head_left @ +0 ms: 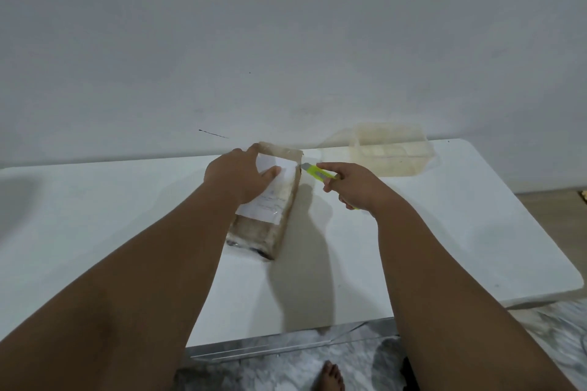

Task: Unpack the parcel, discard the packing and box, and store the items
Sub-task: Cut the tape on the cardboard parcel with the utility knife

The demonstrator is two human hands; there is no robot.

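A long brown parcel (273, 219) wrapped in clear tape, with a white paper label on top, lies on the white table (127, 216). My left hand (238, 178) presses down on its far end, fingers wrapped over the left edge and thumb on the label. My right hand (352, 187) holds a yellow-green utility knife (319, 172). The knife's blade tip touches the parcel's far right corner.
A clear plastic container (392, 149) stands at the back right of the table, near the white wall. The table's right edge and front edge drop to a marbled floor, where a bare foot (328, 376) shows.
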